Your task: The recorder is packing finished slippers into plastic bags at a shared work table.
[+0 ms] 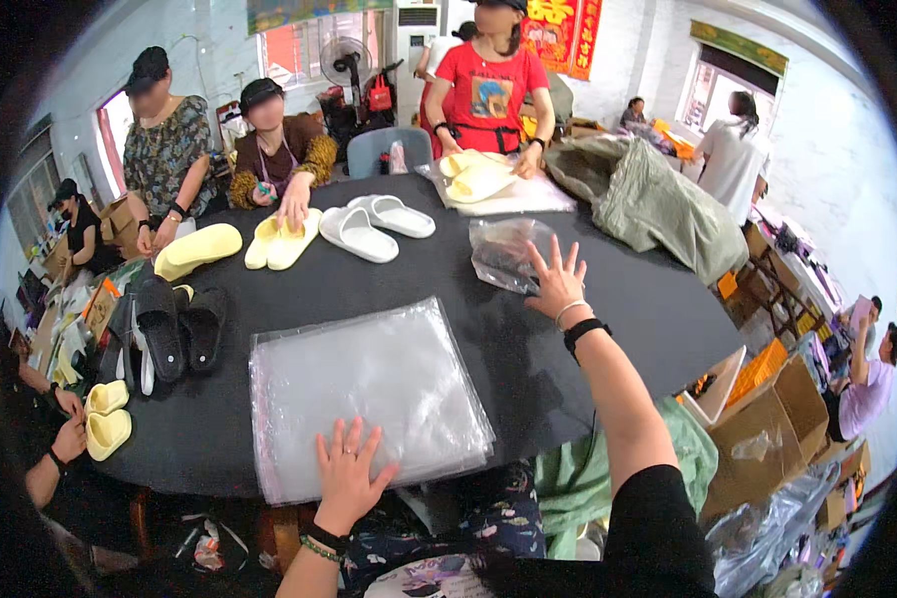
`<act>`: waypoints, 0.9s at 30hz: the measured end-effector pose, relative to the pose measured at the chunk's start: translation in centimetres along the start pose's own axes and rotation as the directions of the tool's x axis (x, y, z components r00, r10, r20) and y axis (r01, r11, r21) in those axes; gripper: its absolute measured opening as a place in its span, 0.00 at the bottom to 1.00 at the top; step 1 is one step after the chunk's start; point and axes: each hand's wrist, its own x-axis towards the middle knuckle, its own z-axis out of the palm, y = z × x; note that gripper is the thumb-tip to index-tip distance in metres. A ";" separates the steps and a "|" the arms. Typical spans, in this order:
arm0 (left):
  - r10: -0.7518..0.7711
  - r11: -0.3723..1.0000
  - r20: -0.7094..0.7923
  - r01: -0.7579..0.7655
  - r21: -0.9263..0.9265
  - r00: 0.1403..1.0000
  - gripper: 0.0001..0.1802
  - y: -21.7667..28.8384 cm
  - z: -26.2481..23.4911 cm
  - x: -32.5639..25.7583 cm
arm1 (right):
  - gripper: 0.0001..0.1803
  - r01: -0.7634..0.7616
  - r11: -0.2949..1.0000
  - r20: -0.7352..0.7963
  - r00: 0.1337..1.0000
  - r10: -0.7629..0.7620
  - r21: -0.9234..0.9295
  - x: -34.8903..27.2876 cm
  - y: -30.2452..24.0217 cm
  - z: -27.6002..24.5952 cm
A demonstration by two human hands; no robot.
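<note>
My left hand [351, 470] lies flat with fingers spread on the near edge of a stack of clear plastic bags [359, 369]. On the right, my right hand [558, 282] reaches out over the dark tabletop [608, 389], its fingers apart. Its fingertips are at the edge of a crumpled clear plastic bag [501, 254]; whether they touch it I cannot tell. Beyond the stack stand a pair of white slippers [361, 234] and a pair of yellow slippers [281, 239], with a co-worker's hand [296, 204] on the yellow pair.
Black slippers [174, 324] and small yellow slippers [108, 419] sit at the left. Across the table a person in red [493, 95] handles yellow slippers [476, 177] over more plastic bags. A grey-green sack [658, 209] lies at the far right edge; cardboard boxes [767, 439] stand below, right.
</note>
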 end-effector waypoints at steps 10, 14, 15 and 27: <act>0.037 0.999 -0.082 -0.035 0.027 0.996 0.35 -0.2 1.0 -0.6 | 0.21 -0.048 0.997 -0.033 0.998 0.047 -0.055 3.5 0.2 6.1; 0.028 1.000 -0.082 -0.029 -0.009 0.996 0.34 -0.5 1.4 -1.1 | 0.12 0.002 0.999 -0.081 0.997 0.001 0.037 3.6 1.8 4.8; 0.019 0.999 -0.068 -0.021 -0.024 0.997 0.34 -0.6 1.5 -1.3 | 0.10 0.011 0.995 -0.154 0.988 0.004 0.095 3.5 2.1 4.3; 0.004 1.000 -0.046 -0.005 -0.004 0.999 0.35 -0.8 1.0 -0.9 | 0.21 -0.151 0.102 0.142 0.985 0.093 0.983 2.0 6.6 -9.4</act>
